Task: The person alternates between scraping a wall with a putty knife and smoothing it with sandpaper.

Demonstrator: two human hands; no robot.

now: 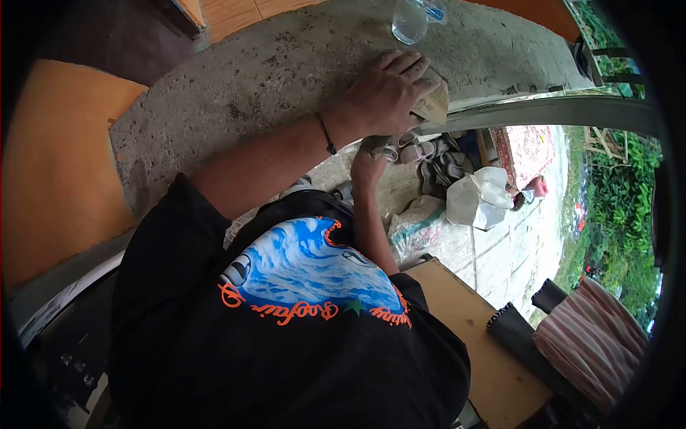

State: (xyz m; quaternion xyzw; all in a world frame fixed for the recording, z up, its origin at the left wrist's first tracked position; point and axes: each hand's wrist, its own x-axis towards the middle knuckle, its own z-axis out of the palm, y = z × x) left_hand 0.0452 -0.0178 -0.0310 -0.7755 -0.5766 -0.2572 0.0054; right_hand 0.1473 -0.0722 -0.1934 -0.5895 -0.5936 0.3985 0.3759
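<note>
My left hand [391, 94] lies palm down on the rough grey concrete ledge [236, 89], its dusty fingers pressed over a tan printed sheet that looks like sandpaper [434, 106]. The sheet sticks out past the thumb side, at the ledge's edge. A dark cord circles my left wrist. Below that wrist, my right hand [367, 170] is closed by the ledge's near edge. Its fingertips are partly hidden, and what they grip cannot be made out. Just beyond my left fingers stands a clear plastic container [409, 23].
Several sandals [418, 151] lie on the floor below the ledge. Near them are a white plastic jug [475, 196] and a woven sack [418, 227]. A wooden board [471, 329] and a striped cloth [589, 336] are at lower right. An orange wall [64, 171] rises at left.
</note>
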